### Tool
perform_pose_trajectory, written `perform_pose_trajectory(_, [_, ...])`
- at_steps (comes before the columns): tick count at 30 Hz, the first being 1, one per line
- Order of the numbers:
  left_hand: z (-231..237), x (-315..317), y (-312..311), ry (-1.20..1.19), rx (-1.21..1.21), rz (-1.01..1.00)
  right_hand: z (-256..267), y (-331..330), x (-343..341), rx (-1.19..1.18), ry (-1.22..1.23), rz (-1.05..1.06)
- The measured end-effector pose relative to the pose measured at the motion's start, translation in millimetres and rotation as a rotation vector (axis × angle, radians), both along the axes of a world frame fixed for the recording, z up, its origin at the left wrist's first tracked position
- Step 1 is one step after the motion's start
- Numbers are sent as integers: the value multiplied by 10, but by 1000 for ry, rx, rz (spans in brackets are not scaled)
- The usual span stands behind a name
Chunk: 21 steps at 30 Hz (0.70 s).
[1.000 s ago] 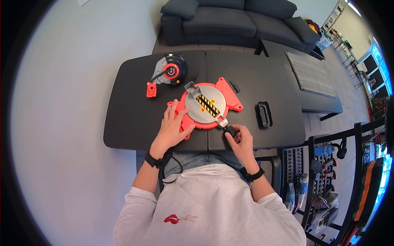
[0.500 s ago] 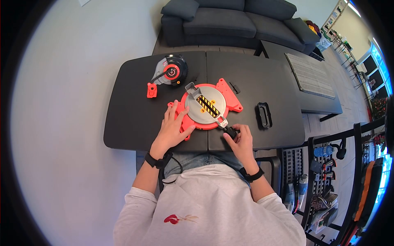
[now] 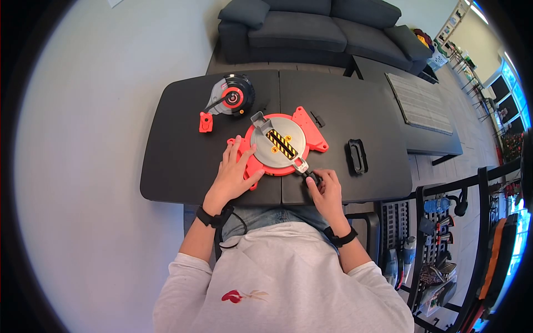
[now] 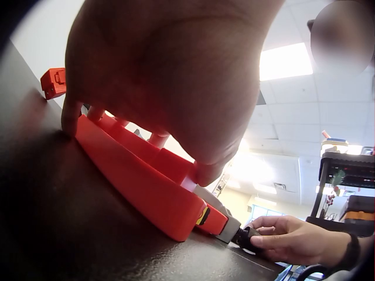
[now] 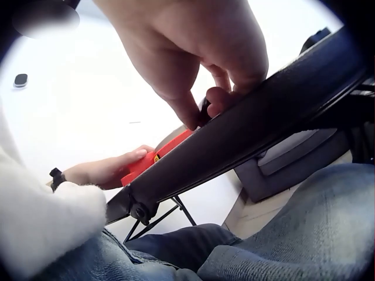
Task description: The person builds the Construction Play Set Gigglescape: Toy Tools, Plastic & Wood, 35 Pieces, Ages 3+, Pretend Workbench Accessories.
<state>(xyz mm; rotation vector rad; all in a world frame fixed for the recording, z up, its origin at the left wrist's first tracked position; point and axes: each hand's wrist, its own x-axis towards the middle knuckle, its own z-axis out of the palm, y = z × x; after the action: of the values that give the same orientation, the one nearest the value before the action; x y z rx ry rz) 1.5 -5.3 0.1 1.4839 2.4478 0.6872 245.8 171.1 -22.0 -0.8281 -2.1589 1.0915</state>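
Note:
A red base with a round grey turntable and a yellow-and-black striped slot lies on the black table. My left hand rests spread on the base's left side, fingers on the red part and the disc's edge; the left wrist view shows its fingertips against the red base. With thumb and fingers, my right hand pinches a black knob at the end of the grey arm. In the left wrist view the knob sits against the arm's grey end.
A grey-and-black saw unit with a red piece stands at the table's back left. A black oval part lies to the right, and a small black piece behind the base. A shelf rack stands at the right.
The right thumb and fingers have shifted slightly around the black knob. The left hand and the red base look unmoved.

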Motion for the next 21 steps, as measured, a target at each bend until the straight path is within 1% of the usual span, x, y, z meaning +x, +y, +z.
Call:
perform_pose_trajectory(2, [-17,-7,1,2,1,-1,-63,27,14,43,-18,11])
perform_pose_trajectory(5, [7,4,2,-4,1,2,3,23,21,2,-26,34])
perform_pose_trajectory(11, [-81,-29,-6,-4,34,-4,38,-9,-1,2,-2,-14])
perform_pose_trajectory(14, [-77,-27,-1,-11,32,-1,-154,81,28,109,-16,42])
perform_pose_trajectory(17, [-87,-29,-1,-9,28,-1,15,29,25,-5,-16,55])
perform_pose_trajectory(21, [-71,-27,4,-15,28,0,39,-1,10,21,14,23])
